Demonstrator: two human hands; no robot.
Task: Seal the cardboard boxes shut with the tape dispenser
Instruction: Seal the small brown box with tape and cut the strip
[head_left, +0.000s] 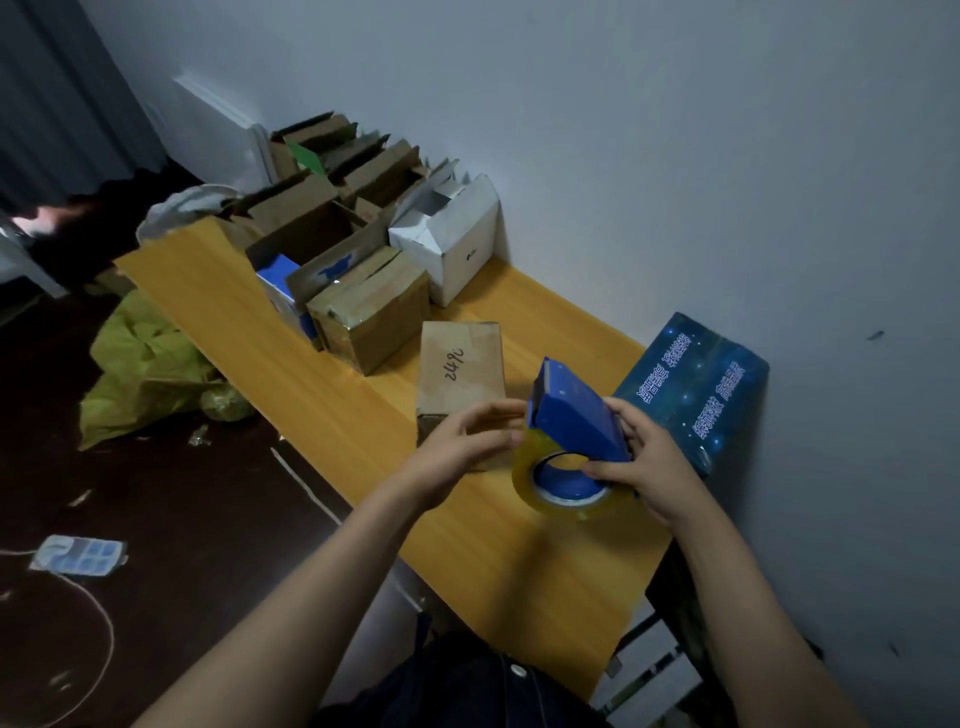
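Blue plastic dispenser hangs above the table between both hands. The right hand grips its rear, by the one yellowish tape roll. The left hand curls thumb and fingers at the dispenser's mouth; whether they pinch tape I cannot tell. Just behind the left hand lies one shut brown box marked "2490". One taped brown box, one white box and one dark blue carton stand near.
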